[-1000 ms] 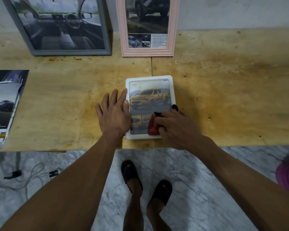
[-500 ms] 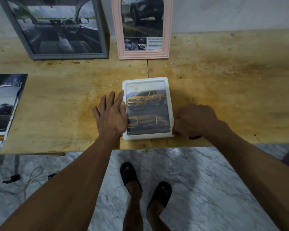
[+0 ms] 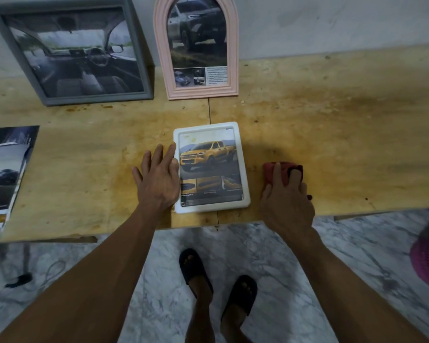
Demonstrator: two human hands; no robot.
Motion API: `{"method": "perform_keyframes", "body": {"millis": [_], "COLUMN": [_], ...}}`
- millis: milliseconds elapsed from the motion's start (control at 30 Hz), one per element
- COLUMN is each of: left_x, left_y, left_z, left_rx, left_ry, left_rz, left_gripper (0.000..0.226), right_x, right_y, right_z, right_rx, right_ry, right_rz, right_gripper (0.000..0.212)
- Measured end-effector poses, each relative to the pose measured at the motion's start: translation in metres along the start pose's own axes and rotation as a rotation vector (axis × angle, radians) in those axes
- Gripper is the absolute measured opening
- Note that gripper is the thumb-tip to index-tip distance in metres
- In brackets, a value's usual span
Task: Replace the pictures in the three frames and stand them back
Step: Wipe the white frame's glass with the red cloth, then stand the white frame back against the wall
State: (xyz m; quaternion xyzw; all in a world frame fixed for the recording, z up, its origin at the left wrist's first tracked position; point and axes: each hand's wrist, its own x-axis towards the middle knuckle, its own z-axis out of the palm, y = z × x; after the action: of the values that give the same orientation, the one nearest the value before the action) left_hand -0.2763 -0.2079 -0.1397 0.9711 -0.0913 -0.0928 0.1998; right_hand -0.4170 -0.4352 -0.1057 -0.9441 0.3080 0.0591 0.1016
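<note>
Head-worn wide view, angled down, close above table [image 3: 332, 120]

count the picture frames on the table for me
3: the grey frame stands at the back left, the pink arched frame stands beside it, and the white frame lies flat near the front edge. None seems hidden.

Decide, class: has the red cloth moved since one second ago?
Yes. The red cloth, gripped by the right hand, went rightward off the white frame onto the table.

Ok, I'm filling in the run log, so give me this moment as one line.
white frame flat on table | left hand rests on its edge | right hand holds red cloth beside it | two frames standing
</note>
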Motion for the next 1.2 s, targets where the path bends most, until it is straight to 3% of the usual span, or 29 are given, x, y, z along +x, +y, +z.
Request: {"method": "perform_keyframes", "body": {"millis": [333, 500, 567, 633, 733, 800, 933, 1200], "left_x": [0.000, -0.003, -0.006, -0.009, -0.017, -0.024, -0.033, -0.034], "left_y": [0.001, 0.002, 0.001, 0.001, 0.003, 0.012, 0.035, 0.056], "left_z": [-0.004, -0.009, -0.011, -0.016, -0.017, -0.017, -0.025, -0.044], "left_rx": [-0.006, -0.054, -0.113, -0.130, -0.068, -0.071, -0.150, -0.787], "left_ry": [-0.030, -0.085, -0.061, 0.015, 0.037, -0.035, -0.096, -0.074], "left_rz": [0.001, 0.027, 0.036, 0.025, 0.011, -0.032, -0.229, -0.564], "left_gripper": [0.051, 0.055, 0.060, 0.071, 0.077, 0.067, 0.038, 0.024], "right_x": [0.000, -0.001, 0.000, 0.002, 0.006, 0.008, 0.011, 0.006], "right_y": [0.011, -0.006, -0.018, -0.033, -0.051, -0.057, -0.062, -0.060], "right_z": [-0.004, -0.019, -0.023, -0.021, -0.013, -0.011, -0.009, -0.027], "right_rx": [-0.063, -0.022, 0.033, 0.137, 0.386, 0.518, 0.554, 1.048], "right_ry": [0.004, 0.246, 0.282, 0.230, -0.033, -0.157, -0.247, -0.299], "right_rz": [-0.026, 0.038, -0.019, -0.109, -0.057, 0.039, 0.116, 0.383], "right_gripper": [0.058, 0.038, 0.033, 0.029, 0.028, 0.029, 0.033, 0.029]}}
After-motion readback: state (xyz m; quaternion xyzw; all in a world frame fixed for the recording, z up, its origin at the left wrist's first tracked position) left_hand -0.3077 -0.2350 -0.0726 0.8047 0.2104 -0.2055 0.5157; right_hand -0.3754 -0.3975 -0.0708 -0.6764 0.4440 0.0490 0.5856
